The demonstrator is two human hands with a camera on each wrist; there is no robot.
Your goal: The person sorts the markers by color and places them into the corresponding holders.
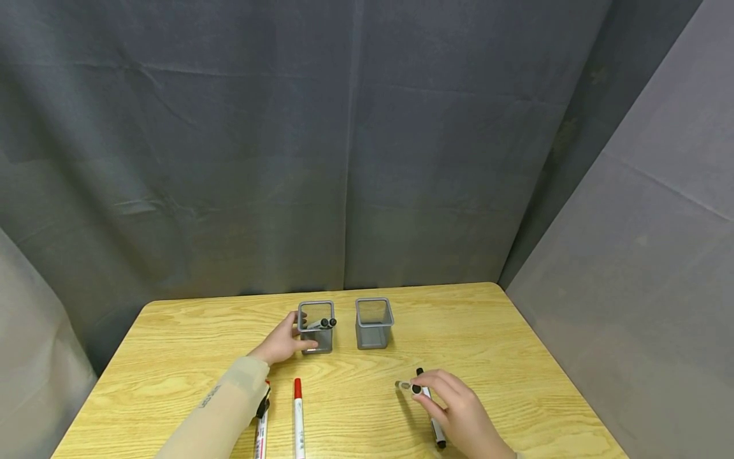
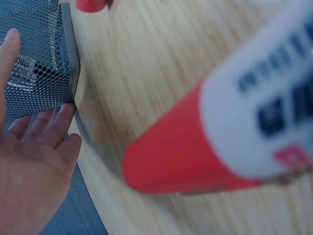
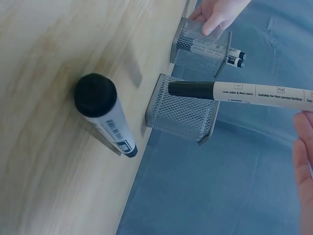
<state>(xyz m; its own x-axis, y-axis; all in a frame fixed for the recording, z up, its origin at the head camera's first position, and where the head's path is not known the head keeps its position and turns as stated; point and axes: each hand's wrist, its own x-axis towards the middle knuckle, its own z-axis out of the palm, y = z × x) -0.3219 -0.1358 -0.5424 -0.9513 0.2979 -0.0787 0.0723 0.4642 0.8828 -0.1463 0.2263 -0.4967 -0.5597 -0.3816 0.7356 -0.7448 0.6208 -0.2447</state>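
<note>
Your left hand [image 1: 279, 345], thumb in front and fingers round the side, grips the left mesh cup [image 1: 322, 342], in which two black-ended markers [image 1: 325, 323] lean. Just right of it stands the right mesh cup [image 1: 372, 337], mouth up, ahead and to the left of your right hand [image 1: 459, 408]. That hand, much the nearer one, pinches the held marker [image 3: 264, 98] above the tabletop [image 1: 350, 401]; its long axis runs roughly upright, black cap downward, white barrel finely printed in dark lettering. Below your right hand lies another black-capped marker [image 1: 437, 430].
</note>
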